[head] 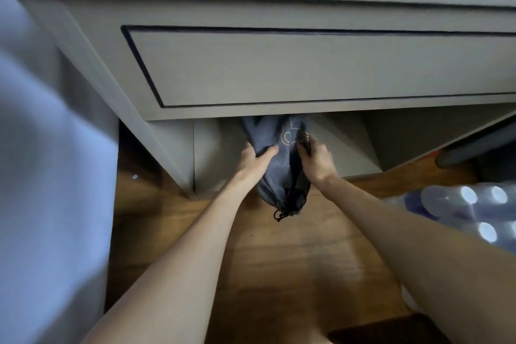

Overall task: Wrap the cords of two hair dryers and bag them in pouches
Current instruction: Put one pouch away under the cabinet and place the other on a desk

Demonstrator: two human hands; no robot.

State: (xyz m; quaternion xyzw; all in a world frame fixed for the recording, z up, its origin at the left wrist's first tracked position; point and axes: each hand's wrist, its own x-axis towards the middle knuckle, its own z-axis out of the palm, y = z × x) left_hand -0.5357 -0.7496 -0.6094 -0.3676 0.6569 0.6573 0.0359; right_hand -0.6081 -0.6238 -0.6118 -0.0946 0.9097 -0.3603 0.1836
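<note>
— Light is staying soft and dim overall; the floor [293, 260] is catching a warm sheen at about 5 o'clock.

— And under the cabinet [307, 70]?

— Shadow is pooling in the recess at centre, so the pouch [282, 165] is reading as a dark mass with little detail. The bottle caps [469, 195] at 3 o'clock are glaring white.

— Is anything blurring?

— The pale cloth [42, 162] at 9 o'clock is smearing completely out of focus. The forearms are softening toward 6 o'clock.

— Distortion?

— The wide lens is bowing the cabinet's straight lines, most at 12 and 3 o'clock.
</note>
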